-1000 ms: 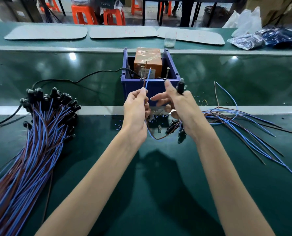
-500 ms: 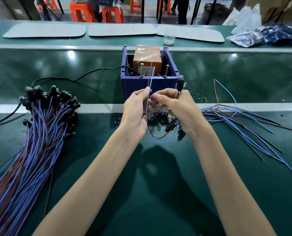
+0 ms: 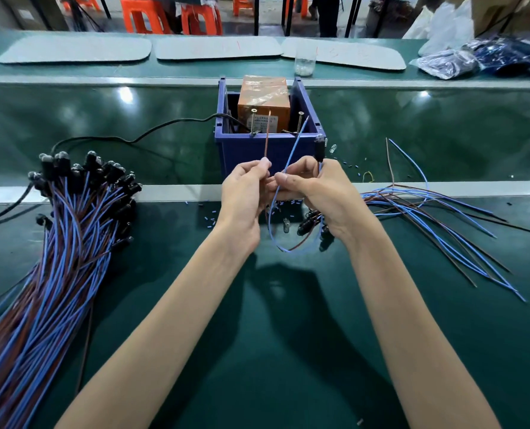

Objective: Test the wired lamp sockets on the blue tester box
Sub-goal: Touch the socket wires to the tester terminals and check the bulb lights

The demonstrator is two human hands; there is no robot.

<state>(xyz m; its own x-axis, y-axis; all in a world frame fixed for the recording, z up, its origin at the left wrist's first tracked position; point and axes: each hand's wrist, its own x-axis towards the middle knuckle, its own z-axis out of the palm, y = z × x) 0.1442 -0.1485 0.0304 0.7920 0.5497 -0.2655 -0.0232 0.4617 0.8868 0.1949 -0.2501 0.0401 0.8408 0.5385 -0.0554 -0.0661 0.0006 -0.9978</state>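
Head view: the left hand (image 3: 245, 193) pinches a brown wire (image 3: 267, 134). The right hand (image 3: 316, 190), close beside it, pinches the blue wire (image 3: 295, 144) and grips a black lamp socket (image 3: 319, 150) upright. The blue tester box (image 3: 245, 150) stands on the table (image 3: 288, 351) at 12 o'clock, just beyond both hands.

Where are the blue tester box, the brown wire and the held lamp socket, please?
blue tester box (image 3: 268, 150): head view, front wall.
brown wire (image 3: 267, 134): head view, upright stretch before the box.
lamp socket (image 3: 319, 151): head view, black body.
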